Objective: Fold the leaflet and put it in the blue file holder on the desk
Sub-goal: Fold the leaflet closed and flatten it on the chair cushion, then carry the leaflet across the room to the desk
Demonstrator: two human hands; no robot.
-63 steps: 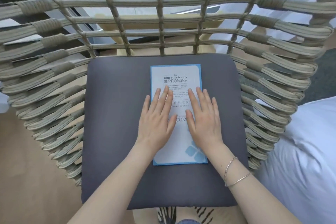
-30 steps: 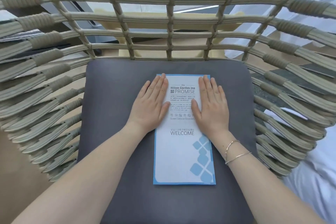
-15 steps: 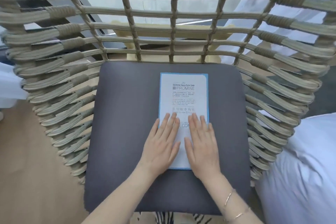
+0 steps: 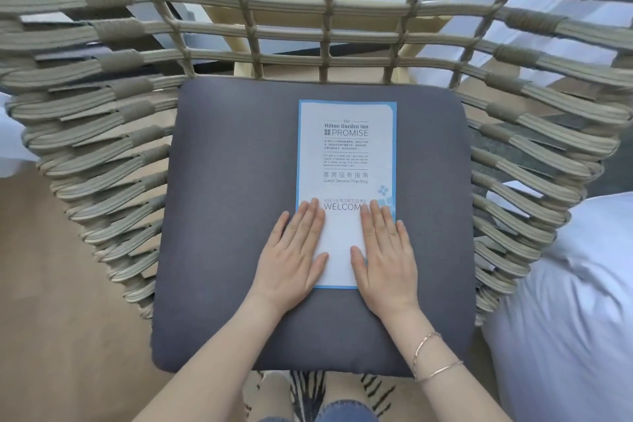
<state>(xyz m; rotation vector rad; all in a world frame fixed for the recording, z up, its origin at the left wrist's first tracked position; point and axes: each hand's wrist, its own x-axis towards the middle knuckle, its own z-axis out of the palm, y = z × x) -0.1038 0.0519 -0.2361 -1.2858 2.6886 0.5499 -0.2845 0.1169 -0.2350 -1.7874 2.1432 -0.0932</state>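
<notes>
A white leaflet [image 4: 346, 154] with a blue border and printed text lies flat and folded narrow on the grey seat cushion [image 4: 233, 216] of a woven chair. My left hand [image 4: 291, 253] rests palm down on the leaflet's lower left edge. Palm down as well, my right hand [image 4: 385, 257] covers the lower right part. Both hands have fingers extended and hold nothing. The leaflet's lower corners are hidden under my hands. No blue file holder or desk is in view.
The chair's rope-woven backrest and sides [image 4: 113, 120] curve around the cushion. White bedding [image 4: 565, 301] lies to the right. Wooden floor [image 4: 61, 301] shows on the left. My knees in jeans [image 4: 325, 413] are at the bottom edge.
My hands slid up the leaflet to its top, then back down toward its near end, and have spread slightly apart. The leaflet has stayed on the cushion.
</notes>
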